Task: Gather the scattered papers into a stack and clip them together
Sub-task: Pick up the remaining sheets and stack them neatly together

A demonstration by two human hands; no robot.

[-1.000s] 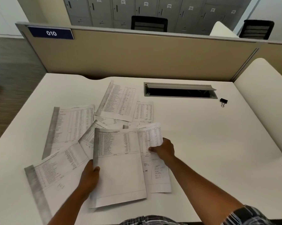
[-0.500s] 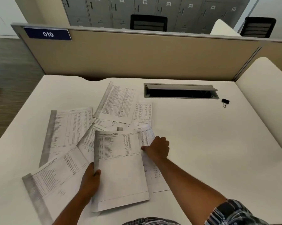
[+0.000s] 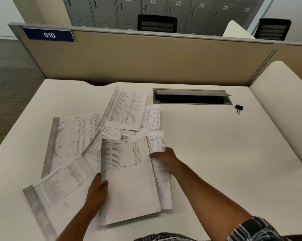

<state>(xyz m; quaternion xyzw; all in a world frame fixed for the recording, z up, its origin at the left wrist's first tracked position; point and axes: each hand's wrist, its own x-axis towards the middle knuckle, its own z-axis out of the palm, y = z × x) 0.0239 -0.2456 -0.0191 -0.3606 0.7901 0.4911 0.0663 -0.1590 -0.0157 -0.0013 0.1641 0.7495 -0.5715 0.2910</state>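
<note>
Right hand (image 3: 164,158) has lifted the side sheet (image 3: 157,142), curling it toward the top sheet (image 3: 129,178) pinched by left hand (image 3: 98,190); stacking barely begun, clip (image 3: 238,108) untouched.

Soft even daylight, faint shadows, motion blur, wide-angle edge distortion

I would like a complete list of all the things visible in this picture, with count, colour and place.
papers: several, exact count unclear, white with printed tables, scattered and overlapping on the desk's left and middle
binder clip: one, black, far right of the desk, apart from the papers
desk: one, white
cable tray: one, grey, lid open, set into the desk's far side
partition: one, beige, behind the desk, blue 010 label
chairs: two, black, beyond the partition
lockers: a row, grey, background
left hand: grips the top sheet's left edge
right hand: pinches a curled sheet
</note>
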